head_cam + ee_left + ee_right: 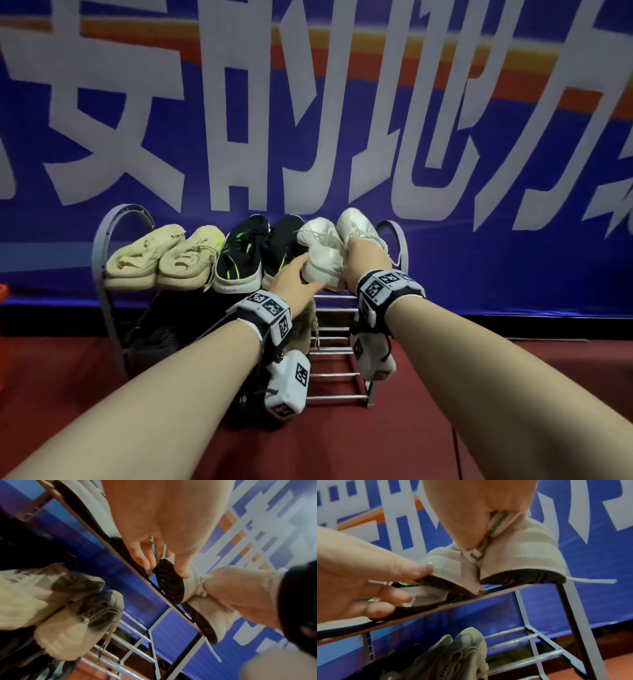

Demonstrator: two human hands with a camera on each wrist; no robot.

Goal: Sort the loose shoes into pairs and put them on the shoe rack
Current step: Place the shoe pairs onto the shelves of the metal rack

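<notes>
On the top shelf of the grey metal shoe rack (102, 274) stand a beige pair (164, 260), a black pair with green marks (253, 253) and a white pair (329, 246). My right hand (363, 257) pinches the heels of both white shoes (513, 555) together, their green-and-white tabs between its fingers. My left hand (298, 277) holds the heel of the left white shoe (193, 586), thumb on its side and fingers under the dark sole (168, 577). Both white shoes rest tilted at the shelf's front rail (488, 593).
On the lower shelf lie a grey-beige pair (462, 649) and dark shoes (154, 335). Bare rungs (335, 373) show at that shelf's right end. A black shoe (246, 414) sits on the red floor (496, 377) before the rack. A blue banner (308, 137) hangs behind.
</notes>
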